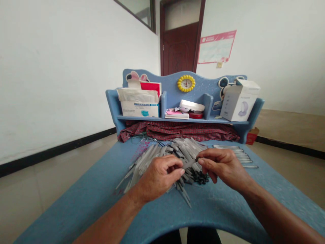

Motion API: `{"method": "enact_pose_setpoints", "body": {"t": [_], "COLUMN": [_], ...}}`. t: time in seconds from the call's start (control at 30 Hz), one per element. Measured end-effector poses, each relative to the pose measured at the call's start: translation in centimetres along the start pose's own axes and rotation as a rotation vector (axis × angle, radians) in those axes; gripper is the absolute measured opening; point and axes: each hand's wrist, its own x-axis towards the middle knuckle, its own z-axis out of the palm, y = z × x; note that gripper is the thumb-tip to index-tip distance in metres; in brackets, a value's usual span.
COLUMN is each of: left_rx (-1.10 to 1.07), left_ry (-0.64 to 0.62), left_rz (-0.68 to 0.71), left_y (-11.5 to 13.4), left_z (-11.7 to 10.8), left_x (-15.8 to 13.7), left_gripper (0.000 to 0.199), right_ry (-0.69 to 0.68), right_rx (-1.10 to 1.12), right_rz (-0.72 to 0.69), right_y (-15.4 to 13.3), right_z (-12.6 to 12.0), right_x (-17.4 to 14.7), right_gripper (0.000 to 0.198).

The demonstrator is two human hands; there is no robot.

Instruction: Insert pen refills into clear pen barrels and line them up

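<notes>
Between my two hands is a translucent pen barrel, slanting up to the right. My left hand is closed, pinching its near end between thumb and fingers. With thumb and forefinger, my right hand grips a small black end piece at the barrel's other end. Whether that piece is seated in the barrel is too small to tell. Under and behind both hands lies a large heap of translucent pen barrels. A cluster of small black pen parts sits below the held barrel.
Several finished-looking pens lie in a row right of the heap. At the back of the blue table, a checked cloth is bunched beneath a shelf holding a mask box, a white carton and a red tin.
</notes>
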Motion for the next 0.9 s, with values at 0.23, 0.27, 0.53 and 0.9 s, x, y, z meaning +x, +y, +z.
{"method": "enact_pose_setpoints", "body": {"t": [0.23,0.27,0.53,0.9], "left_rx": [-0.045,-0.050,-0.070,-0.049], "left_ry": [-0.036,-0.041,-0.070,-0.126], "left_rz": [-0.028,-0.039,-0.091,-0.070], "left_y": [0.1,0.1,0.1,-0.2], "left_z": [-0.1,0.0,0.0,0.0], "left_x": [0.0,0.0,-0.1,0.1], "left_gripper": [0.010,0.010,0.008,0.005], "right_ry": [-0.048,-0.055,-0.168,-0.392], "right_rx": [-0.011,-0.007,-0.160,-0.199], "right_rz": [0.022,0.028,-0.060,0.036], "right_y": [0.3,0.4,1.0,1.2], "right_z": [-0.2,-0.1,-0.6,-1.4], "right_x": [-0.1,-0.1,0.0,0.8], "right_gripper": [0.025,0.026,0.025,0.049]}}
